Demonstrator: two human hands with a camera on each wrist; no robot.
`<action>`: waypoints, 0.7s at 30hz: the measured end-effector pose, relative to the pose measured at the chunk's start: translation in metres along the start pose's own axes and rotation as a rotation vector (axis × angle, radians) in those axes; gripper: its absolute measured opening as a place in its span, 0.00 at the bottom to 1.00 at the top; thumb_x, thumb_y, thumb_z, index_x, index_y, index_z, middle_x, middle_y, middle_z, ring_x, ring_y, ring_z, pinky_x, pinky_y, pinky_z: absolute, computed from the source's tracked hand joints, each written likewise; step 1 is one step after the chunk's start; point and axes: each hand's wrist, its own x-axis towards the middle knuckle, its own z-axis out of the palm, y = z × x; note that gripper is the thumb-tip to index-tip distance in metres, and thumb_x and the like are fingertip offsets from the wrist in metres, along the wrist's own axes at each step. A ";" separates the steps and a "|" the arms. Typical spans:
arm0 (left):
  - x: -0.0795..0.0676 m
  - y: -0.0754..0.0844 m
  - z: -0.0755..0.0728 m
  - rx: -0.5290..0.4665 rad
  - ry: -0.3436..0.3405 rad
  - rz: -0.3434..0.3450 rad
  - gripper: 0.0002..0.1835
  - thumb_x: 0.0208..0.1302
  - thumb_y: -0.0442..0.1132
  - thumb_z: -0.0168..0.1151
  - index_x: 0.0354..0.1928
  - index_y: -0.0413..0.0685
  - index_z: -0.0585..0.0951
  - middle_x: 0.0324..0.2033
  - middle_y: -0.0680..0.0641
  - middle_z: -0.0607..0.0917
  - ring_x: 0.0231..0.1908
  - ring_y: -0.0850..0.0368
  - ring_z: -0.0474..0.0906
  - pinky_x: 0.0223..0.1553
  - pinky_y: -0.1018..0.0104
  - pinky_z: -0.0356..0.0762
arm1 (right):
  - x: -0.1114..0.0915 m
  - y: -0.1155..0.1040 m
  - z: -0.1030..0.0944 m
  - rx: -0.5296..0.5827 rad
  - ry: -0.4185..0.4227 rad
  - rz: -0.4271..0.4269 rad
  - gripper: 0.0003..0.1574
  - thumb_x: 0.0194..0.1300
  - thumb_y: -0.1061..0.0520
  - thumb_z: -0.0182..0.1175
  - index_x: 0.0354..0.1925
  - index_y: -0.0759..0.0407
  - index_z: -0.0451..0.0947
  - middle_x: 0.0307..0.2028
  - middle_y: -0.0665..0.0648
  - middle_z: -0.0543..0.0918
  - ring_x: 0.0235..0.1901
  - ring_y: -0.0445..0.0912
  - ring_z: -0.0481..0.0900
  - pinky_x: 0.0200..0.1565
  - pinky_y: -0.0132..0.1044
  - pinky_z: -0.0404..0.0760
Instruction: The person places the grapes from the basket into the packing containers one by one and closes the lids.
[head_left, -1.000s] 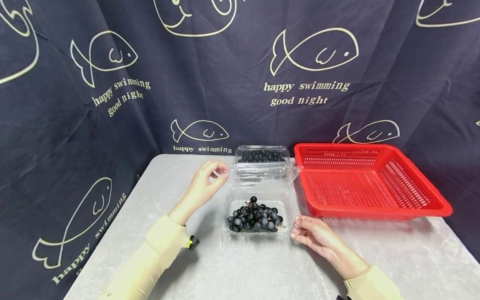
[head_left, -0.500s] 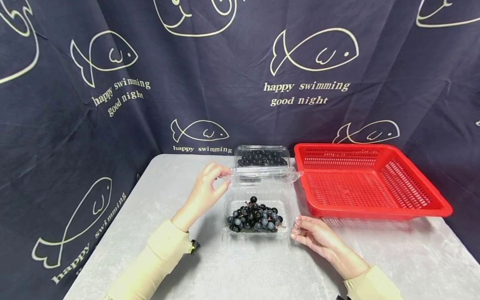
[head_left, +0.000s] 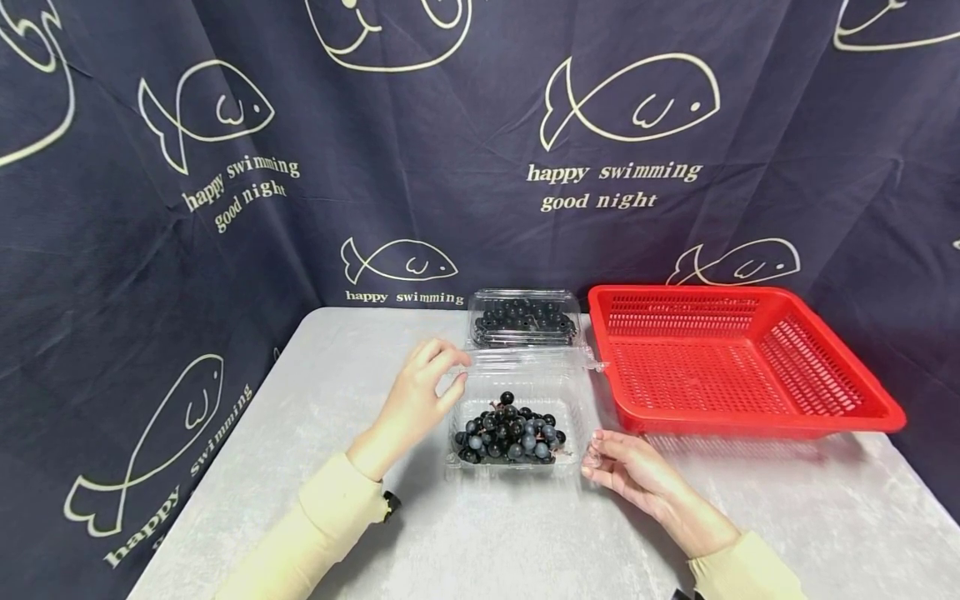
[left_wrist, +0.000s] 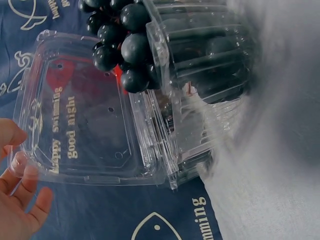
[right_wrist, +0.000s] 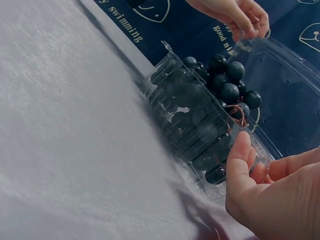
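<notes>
A bunch of dark grapes (head_left: 513, 435) sits in a clear plastic clamshell box (right_wrist: 187, 117) on the table, some grapes rising above the rim. The hinged lid (left_wrist: 85, 110) stands raised at the far side of the box. My left hand (head_left: 420, 396) pinches the lid's left corner between thumb and fingers, with the other fingers curved below in the left wrist view. At the box's front right corner, my right hand (head_left: 633, 479) pinches the clear rim between thumb and fingers, as the right wrist view shows.
Behind the lid stands another clear box (head_left: 525, 317), closed over dark grapes. A red perforated plastic basket (head_left: 697, 423) occupies the right rear of the grey table (head_left: 495, 542). A dark blue curtain (head_left: 480, 150) with fish drawings hangs behind and on both sides.
My left hand has come nearer and slightly right, tilting the lid forward and down, so more of the rear box shows. My right hand stays put at the corner.
</notes>
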 end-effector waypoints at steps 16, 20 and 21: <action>-0.006 0.019 0.004 0.185 -0.010 0.206 0.09 0.53 0.30 0.63 0.37 0.46 0.77 0.35 0.50 0.78 0.36 0.54 0.72 0.38 0.63 0.72 | 0.000 0.000 -0.001 0.000 0.014 0.007 0.11 0.70 0.68 0.42 0.36 0.58 0.71 0.29 0.51 0.76 0.33 0.40 0.77 0.46 0.34 0.82; -0.007 0.022 0.006 0.243 -0.037 0.245 0.10 0.52 0.30 0.64 0.37 0.46 0.77 0.34 0.50 0.77 0.36 0.55 0.72 0.37 0.64 0.70 | -0.001 0.000 0.000 -0.004 0.020 0.009 0.11 0.69 0.68 0.42 0.36 0.58 0.71 0.30 0.50 0.76 0.33 0.40 0.78 0.47 0.34 0.82; -0.007 0.023 0.006 0.252 -0.041 0.252 0.10 0.52 0.30 0.64 0.37 0.46 0.77 0.34 0.50 0.77 0.36 0.55 0.72 0.36 0.64 0.70 | -0.001 0.000 0.000 -0.005 0.019 0.010 0.11 0.70 0.68 0.42 0.36 0.58 0.70 0.30 0.50 0.76 0.33 0.40 0.78 0.47 0.34 0.82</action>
